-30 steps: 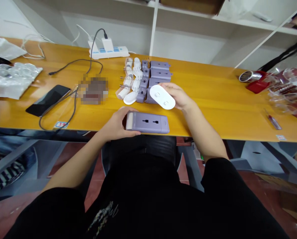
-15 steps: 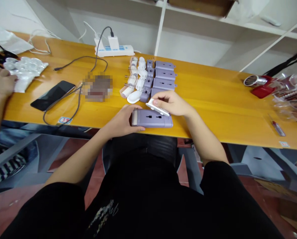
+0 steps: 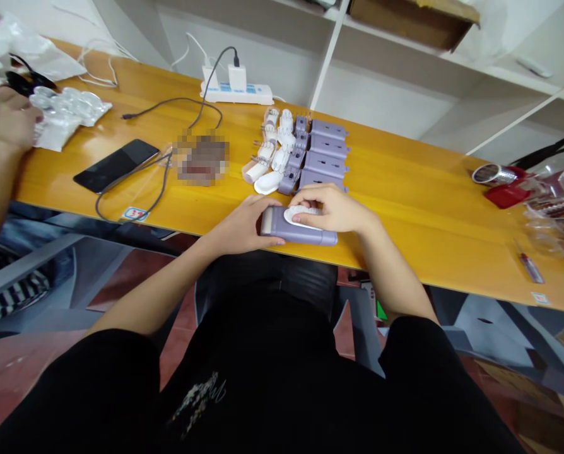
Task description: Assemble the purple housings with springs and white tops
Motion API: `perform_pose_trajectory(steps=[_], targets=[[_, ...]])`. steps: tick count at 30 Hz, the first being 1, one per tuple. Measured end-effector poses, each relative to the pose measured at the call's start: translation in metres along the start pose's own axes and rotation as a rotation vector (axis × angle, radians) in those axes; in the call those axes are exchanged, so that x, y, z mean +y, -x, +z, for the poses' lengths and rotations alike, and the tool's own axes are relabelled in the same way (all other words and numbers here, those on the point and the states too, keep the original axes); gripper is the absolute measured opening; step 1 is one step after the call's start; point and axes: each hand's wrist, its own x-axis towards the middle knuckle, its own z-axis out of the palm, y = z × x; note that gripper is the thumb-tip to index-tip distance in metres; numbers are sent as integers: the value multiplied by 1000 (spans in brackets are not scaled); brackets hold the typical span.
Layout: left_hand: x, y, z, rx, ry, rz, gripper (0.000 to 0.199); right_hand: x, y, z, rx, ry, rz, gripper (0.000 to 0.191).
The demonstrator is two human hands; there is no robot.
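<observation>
Lilac plastic casing point(image 3: 295, 234), one: at front edge of table point(image 3: 405, 195), left end clasped by left hand point(image 3: 242, 227). White oval plate point(image 3: 293, 214), one: pinched in right hand point(image 3: 335, 209), at casing's top. Apparent step: seating plate. Next move likely calls for alignment, then even pressure.

We see smooth, low-sheen purple plastic on the casing point(image 3: 291, 235) at the near middle, and white plastic on the oval piece point(image 3: 290, 215) over it. Our tabletop point(image 3: 414, 208) looks like glossy wood; at left, the phone point(image 3: 116, 165) has a smooth, glassy face. The cylinder point(image 3: 493, 173) at right is shiny metal, our shirt point(image 3: 272, 378) matt cloth.
</observation>
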Motion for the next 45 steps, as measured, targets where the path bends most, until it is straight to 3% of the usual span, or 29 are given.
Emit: perform_pose_trajectory(steps=[16,35,45], targets=[[-1,0,1,1,18,-8,88,-9,3,-2,-79,56,-11,27],[-3,-1,2,6,50,0,89,-17,2,12,-36,148,-58,32],[-3,-1,5,28,26,10,87,-18,1,21,-21,193,-14,34]])
